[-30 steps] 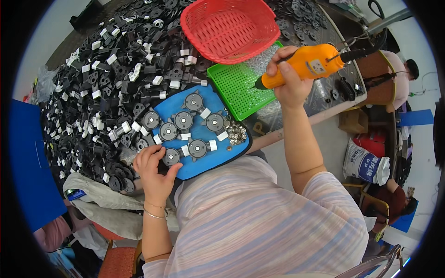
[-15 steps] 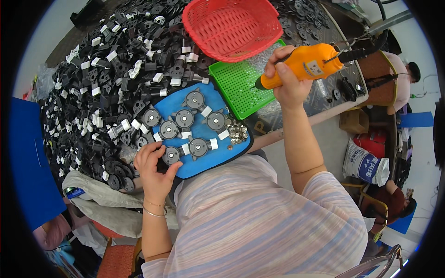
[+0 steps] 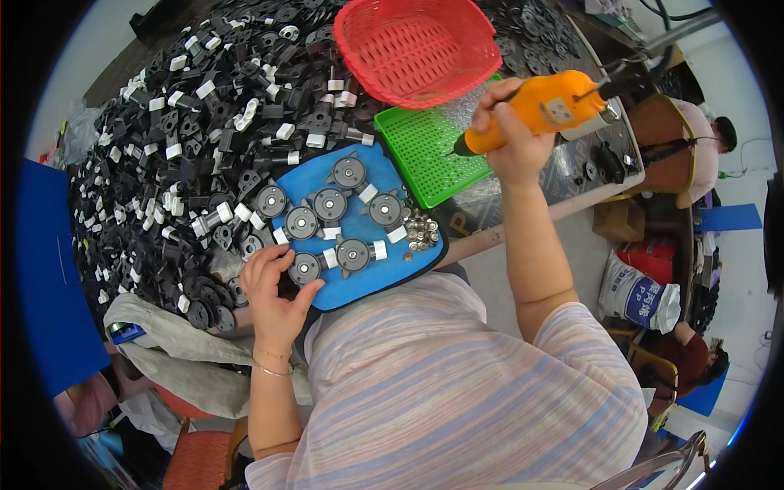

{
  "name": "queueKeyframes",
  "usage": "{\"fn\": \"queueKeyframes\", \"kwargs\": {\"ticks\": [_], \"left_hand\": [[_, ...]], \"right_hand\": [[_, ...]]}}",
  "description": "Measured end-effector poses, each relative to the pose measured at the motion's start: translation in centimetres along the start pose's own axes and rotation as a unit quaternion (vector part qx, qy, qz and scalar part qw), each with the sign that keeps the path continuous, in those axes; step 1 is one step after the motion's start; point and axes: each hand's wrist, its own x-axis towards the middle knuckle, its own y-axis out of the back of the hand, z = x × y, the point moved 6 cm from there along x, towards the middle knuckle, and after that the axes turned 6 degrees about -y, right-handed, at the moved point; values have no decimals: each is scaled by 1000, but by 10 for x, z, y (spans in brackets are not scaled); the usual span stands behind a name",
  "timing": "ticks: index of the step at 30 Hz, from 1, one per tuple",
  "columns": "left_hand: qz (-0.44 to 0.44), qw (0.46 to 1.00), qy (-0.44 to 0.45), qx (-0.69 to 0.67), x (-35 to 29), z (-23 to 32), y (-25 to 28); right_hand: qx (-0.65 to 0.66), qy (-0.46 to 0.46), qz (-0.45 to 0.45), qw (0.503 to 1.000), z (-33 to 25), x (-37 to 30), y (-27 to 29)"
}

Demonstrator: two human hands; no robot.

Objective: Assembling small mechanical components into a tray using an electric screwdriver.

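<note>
My right hand (image 3: 518,135) is wrapped round an orange electric screwdriver (image 3: 549,101), whose dark tip sits over a green perforated tray (image 3: 425,194). At the lower left of a blue mat (image 3: 347,291), my left hand (image 3: 276,296) has its thumb and fingers round the edge of a black caster wheel (image 3: 305,268) with a white stub. Several similar casters lie on the mat, among them one at the top (image 3: 349,172) and one at the right (image 3: 384,210). Small silver metal caps (image 3: 420,232) are heaped at the mat's right edge.
A large pile of black and white plastic parts (image 3: 175,175) covers the table's left side. Behind the green tray stands a red woven basket (image 3: 416,49), with black discs (image 3: 535,33) beyond it. Other people sit at the right, near a white sack (image 3: 637,294).
The view has shifted slightly. Both hands keep their holds, my left at the caster wheel and my right on the screwdriver, whose tip stays over the green tray.
</note>
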Motion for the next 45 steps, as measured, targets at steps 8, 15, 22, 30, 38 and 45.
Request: {"fn": "queueKeyframes", "kwargs": {"ticks": [8,15,22,30,38,45], "left_hand": [[13,1000,2,-8,-5,-3,1],[29,999,2,-26,-3,-5,-2],[20,1000,7,-17,-4,-10,-3],[19,1000,9,-23,-3,-11,-2],[26,999,0,-18,-2,-10,-1],[36,999,8,-27,-3,-8,0]], "right_hand": [[174,33,-127,976,-33,-10,-45],[139,-43,-280,949,-22,-48,-138],[92,-33,-374,922,-5,-63,-192],[98,-75,-372,920,3,-72,-201],[82,-60,-406,908,7,-75,-203],[122,-60,-390,911,8,-71,-201]]}}
